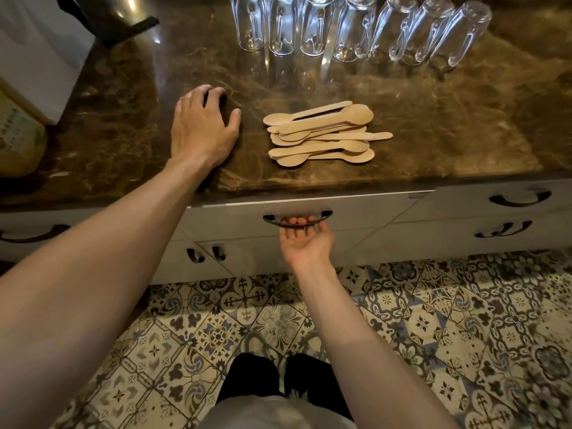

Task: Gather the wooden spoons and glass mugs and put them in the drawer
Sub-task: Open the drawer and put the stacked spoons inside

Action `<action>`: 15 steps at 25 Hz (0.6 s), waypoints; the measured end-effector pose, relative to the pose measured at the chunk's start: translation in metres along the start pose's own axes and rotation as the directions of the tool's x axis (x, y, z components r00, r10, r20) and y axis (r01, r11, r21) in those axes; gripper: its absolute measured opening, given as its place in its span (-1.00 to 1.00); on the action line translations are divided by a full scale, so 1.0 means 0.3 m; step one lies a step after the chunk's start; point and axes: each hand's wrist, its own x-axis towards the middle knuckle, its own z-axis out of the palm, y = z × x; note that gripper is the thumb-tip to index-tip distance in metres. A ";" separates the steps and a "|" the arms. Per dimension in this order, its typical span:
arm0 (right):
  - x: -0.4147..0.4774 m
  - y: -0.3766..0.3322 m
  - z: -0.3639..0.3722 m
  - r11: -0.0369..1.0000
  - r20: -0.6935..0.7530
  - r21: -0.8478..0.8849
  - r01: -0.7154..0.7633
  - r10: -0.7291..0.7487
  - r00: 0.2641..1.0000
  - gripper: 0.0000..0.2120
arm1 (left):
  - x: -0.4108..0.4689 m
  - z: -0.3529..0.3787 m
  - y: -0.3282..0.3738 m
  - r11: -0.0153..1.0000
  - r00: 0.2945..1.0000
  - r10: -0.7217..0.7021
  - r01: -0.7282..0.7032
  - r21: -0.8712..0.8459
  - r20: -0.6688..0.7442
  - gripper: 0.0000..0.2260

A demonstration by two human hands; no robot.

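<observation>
A pile of several wooden spoons [323,134] lies on the brown marble counter [433,125] near its front edge. Several clear glass mugs [353,29] stand in a row at the back of the counter. My left hand [201,125] rests palm down on the counter, left of the spoons, fingers spread, holding nothing. Below the counter edge, my right hand [305,239] is palm up with its fingers hooked around the dark handle [269,218] of the white drawer [356,212]. The drawer front stands out a little from the cabinet.
More drawers with dark handles [520,198] sit right and left of this one, cabinet doors [204,253] below. A white box [40,51] and a yellowish package [18,140] stand on the counter's left side. Patterned floor tiles [464,335] lie underfoot.
</observation>
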 end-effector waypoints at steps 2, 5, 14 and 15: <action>-0.017 -0.004 -0.023 1.000 -0.008 -0.006 -0.009 0.009 1.000 -0.69 | -0.001 -0.003 0.001 1.000 1.000 -0.001 0.001 -0.007 -0.003 -0.52; -0.051 -0.008 -0.071 1.000 -0.043 0.002 -0.027 0.027 0.999 -0.70 | -0.005 -0.003 -0.001 1.000 1.000 0.004 -0.004 -0.003 -0.008 -0.52; -0.198 -0.017 -0.252 0.998 -0.164 0.020 -0.062 0.064 0.984 -0.73 | -0.017 -0.018 0.010 1.000 1.000 0.007 -0.007 -0.013 0.007 -0.52; -0.211 -0.018 -0.274 0.998 -0.170 0.021 -0.061 0.064 0.983 -0.74 | -0.019 -0.018 0.012 1.000 1.000 0.008 -0.008 -0.013 0.008 -0.52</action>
